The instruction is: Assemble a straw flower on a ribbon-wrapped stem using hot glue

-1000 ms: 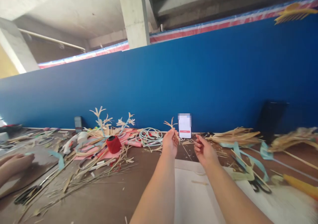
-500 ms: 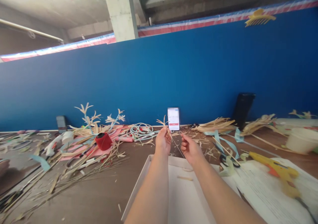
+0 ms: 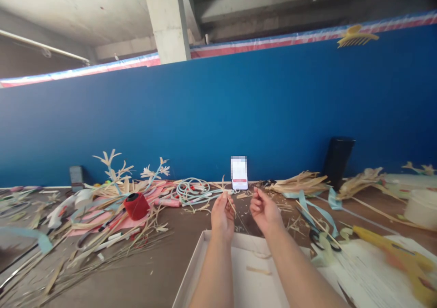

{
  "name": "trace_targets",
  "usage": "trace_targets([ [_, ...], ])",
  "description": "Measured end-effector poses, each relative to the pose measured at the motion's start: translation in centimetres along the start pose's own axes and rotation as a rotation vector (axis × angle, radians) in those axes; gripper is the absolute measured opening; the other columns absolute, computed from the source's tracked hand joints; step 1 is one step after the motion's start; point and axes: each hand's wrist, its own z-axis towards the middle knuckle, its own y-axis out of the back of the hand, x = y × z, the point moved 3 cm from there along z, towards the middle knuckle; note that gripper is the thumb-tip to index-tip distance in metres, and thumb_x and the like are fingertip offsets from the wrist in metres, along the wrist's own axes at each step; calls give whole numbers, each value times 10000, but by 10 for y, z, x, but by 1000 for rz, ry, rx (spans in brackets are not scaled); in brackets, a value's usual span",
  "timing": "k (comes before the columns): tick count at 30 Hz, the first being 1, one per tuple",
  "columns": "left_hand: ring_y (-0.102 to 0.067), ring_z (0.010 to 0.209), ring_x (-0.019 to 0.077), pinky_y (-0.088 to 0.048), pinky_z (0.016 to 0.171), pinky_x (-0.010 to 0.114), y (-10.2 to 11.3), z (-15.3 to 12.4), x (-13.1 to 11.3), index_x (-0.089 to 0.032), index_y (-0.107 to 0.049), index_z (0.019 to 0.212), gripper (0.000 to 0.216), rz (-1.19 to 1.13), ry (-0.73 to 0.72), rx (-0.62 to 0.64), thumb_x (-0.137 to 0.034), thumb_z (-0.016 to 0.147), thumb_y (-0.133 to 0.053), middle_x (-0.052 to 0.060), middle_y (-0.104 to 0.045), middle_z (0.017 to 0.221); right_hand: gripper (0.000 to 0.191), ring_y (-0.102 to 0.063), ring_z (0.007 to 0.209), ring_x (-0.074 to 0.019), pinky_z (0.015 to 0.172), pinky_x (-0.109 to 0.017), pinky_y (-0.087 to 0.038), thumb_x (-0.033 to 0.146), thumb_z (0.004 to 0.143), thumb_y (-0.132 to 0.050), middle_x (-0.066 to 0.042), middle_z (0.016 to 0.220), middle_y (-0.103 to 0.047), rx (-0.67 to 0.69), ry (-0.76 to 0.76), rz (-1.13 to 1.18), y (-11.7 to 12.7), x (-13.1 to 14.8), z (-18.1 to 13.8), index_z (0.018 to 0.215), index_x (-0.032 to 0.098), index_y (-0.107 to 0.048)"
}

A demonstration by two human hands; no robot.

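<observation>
Nearest, a white tray (image 3: 191,271) sits on the bench (image 3: 164,262) beneath the person's forearms (image 3: 216,267), with a short straw strip (image 3: 258,270) lying in it. To the right, a yellow glue gun (image 3: 392,248) rests over printed paper (image 3: 362,276); to the left, thin stalks (image 3: 112,253) are strewn about.

Around the tray's far edge, both hands are raised, near each other but apart. The left hand (image 3: 222,216) has its fingers pinched on a straw sprig (image 3: 223,182), which pokes up above the fingertips, one blade hanging down at the hand's right side. The right hand (image 3: 265,210) has its fingers curled in; whether they grip anything slender cannot be told.

Farther along on the right, dark-handled scissors (image 3: 314,238) lie by a blue ribbon (image 3: 324,220), and a pale tub (image 3: 423,207) stands near the edge of view. On the left are a tilted red spool (image 3: 137,207) and a coil of cord (image 3: 193,190).

At the back, a lit phone (image 3: 239,171) stands upright before a blue board (image 3: 205,112), between the coil and a straw heap (image 3: 297,183). Straw flowers (image 3: 118,176) rise at left, a dark block (image 3: 337,160) at right. A yellow claw clip (image 3: 357,35) sits on the board's top edge; behind stands a concrete pillar (image 3: 167,21).
</observation>
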Motion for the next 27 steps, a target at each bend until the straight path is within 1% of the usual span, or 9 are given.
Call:
trace_targets([
  [4, -577, 579, 58, -464, 513, 133, 7, -9, -2, -153, -611, 859, 255, 30, -29, -93, -220, 641, -724, 8, -611, 711, 164, -394, 407, -17, 304, -98, -303, 257, 685, -665, 41, 602, -514, 44, -16, -66, 5, -11, 8, 820, 195, -596],
  [7, -572, 576, 53, -445, 497, 123, 9, -12, -3, -153, -613, 845, 281, 53, -71, -153, -238, 613, -745, 9, -611, 716, 172, -384, 414, -8, 296, -87, -273, 270, 685, -669, 37, 628, -514, 100, -43, -124, -2, -17, 13, 821, 184, -612],
  [10, -556, 531, 56, -401, 437, 122, 10, -7, 0, -146, -613, 823, 307, 139, -66, -196, -293, 593, -755, 10, -606, 683, 174, -374, 404, -9, 281, -90, -243, 268, 660, -691, 36, 623, -511, 140, -34, -161, -10, -20, 12, 789, 174, -623],
  [12, -550, 522, 60, -389, 433, 128, 10, -2, 3, -140, -618, 824, 318, 216, -78, -170, -320, 598, -749, 11, -604, 666, 179, -370, 401, -12, 277, -96, -224, 282, 645, -703, 32, 628, -517, 155, -16, -199, -10, -21, 10, 767, 173, -630],
  [14, -546, 519, 61, -385, 440, 132, 10, 2, 6, -137, -624, 811, 319, 279, -76, -124, -349, 603, -740, 9, -605, 654, 199, -377, 410, -17, 290, -104, -219, 310, 642, -703, 27, 644, -529, 163, 20, -300, -7, -22, 8, 778, 179, -641],
  [18, -552, 518, 76, -414, 486, 165, 5, 0, 9, -144, -636, 845, 310, 375, -66, 46, -373, 646, -701, 5, -615, 640, 234, -406, 438, -42, 318, -128, -207, 349, 634, -696, 8, 665, -577, 137, 59, -465, -2, -22, 4, 792, 181, -656],
  [20, -575, 554, 96, -435, 520, 188, 1, -2, 8, -141, -637, 873, 317, 387, -42, 95, -374, 663, -686, 24, -636, 679, 261, -414, 450, -49, 336, -135, -206, 391, 659, -670, 0, 676, -595, 158, 41, -506, -6, -23, 3, 816, 184, -658],
  [23, -580, 568, 108, -445, 534, 205, -5, -3, 7, -131, -641, 862, 338, 389, -40, 91, -376, 637, -703, 36, -649, 709, 284, -405, 448, -55, 356, -145, -203, 429, 658, -663, 18, 582, -556, 167, 43, -564, -13, -21, 0, 786, 176, -658],
  [27, -552, 524, 90, -425, 506, 192, -10, -3, 6, -122, -633, 801, 314, 378, -66, 109, -372, 625, -707, 19, -627, 650, 284, -379, 436, -60, 378, -173, -221, 444, 645, -667, 46, 510, -500, 181, 83, -615, -22, -15, -4, 730, 174, -652],
])
